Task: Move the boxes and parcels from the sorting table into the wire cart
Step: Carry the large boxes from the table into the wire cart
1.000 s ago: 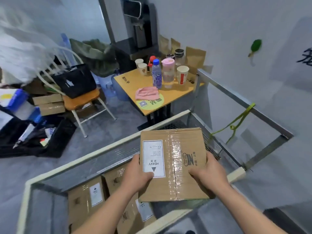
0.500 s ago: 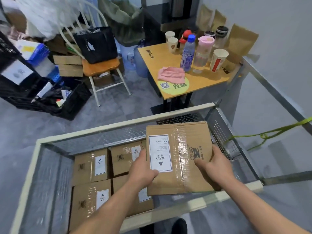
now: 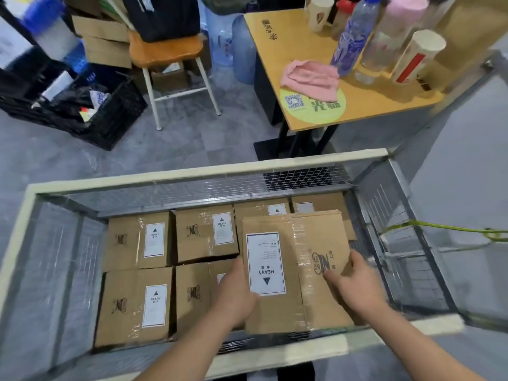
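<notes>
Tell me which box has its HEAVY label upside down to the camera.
The box held in both hands; the boxes lying in the cart read upright.

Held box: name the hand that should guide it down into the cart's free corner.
Right, probably. The right hand grips the box on the side nearest the cart's open near-right corner; the left hand sits over boxes already packed.

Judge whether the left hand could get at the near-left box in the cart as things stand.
Probably not right away: the left hand grips the held box. Otherwise the way looks free, since the near-left box lies uncovered below the cart rim.
</notes>
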